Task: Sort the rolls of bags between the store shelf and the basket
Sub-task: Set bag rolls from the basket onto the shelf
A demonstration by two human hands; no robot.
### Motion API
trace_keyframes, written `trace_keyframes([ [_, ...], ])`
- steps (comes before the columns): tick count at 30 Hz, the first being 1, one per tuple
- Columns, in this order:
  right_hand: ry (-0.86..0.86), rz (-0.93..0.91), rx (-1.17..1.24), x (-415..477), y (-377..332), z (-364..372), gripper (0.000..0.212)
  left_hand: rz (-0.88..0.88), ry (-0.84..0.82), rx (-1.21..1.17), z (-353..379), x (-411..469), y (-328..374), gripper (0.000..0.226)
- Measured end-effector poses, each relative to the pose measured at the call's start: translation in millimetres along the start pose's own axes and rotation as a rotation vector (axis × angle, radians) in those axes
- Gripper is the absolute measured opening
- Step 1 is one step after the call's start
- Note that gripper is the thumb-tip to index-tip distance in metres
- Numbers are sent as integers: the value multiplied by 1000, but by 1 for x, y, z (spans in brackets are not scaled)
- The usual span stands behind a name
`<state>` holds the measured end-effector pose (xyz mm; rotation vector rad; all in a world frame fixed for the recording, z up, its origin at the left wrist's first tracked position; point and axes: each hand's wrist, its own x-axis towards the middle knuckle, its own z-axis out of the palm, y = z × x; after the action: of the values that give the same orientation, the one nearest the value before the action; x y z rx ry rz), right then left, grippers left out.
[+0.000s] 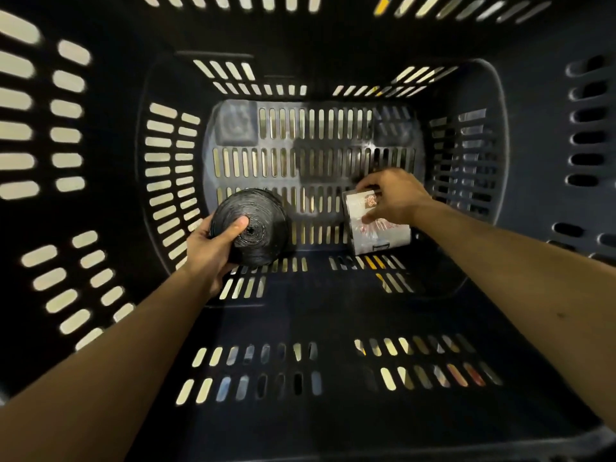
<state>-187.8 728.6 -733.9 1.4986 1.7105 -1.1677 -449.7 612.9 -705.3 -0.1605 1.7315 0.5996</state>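
Two hands are down inside the basket (pixel 300 321), each with a roll. View is straight down into it: dark plastic, slotted walls, slotted floor, light coming through the slots.

Left hand (pixel 208 250), about 8 o'clock on the floor: fingers curled round the rim of a black roll (pixel 263 235) of bags, thumb (pixel 240 224) pressed on the end face just beside the core hole. The end face points up at the camera. The roll's far edge is over the floor slots. Cannot tell if it sits on the floor or is held just clear of it.

Right hand (pixel 395 198), about 4 o'clock: fingers bent over the far end of a pale roll (pixel 380 238) in clear wrap, thumb on its upper face, so a firm grip. Red print on the wrap, too blurred to read. The roll lies tilted, near end toward 6 o'clock, close to the foot of the near wall. Contact with the floor not certain.

Rolls are well apart, with bare slotted floor between them. Both forearms are bare and come in from the 6 o'clock side, left from 7, right from 5. Worn grey patches on the floor toward 12 o'clock. Coloured shapes show through the near wall's slots, not identifiable.
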Motion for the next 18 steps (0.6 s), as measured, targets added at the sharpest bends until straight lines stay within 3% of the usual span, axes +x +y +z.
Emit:
trace_keyframes([
  [6, -34, 35, -46, -4, 1, -1, 54, 6, 47, 20, 2, -10, -6, 49],
  [9, 13, 33, -139, -12, 1, 2, 61, 32, 142, 65, 2, -9, -5, 55],
  [14, 74, 32, -274, -28, 2, 14, 72, 185, 273, 429, 9, -16, 3, 54],
  [18, 157, 61, -213, -52, -4, 8, 71, 295, 248, 686, 9, -32, 15, 59],
])
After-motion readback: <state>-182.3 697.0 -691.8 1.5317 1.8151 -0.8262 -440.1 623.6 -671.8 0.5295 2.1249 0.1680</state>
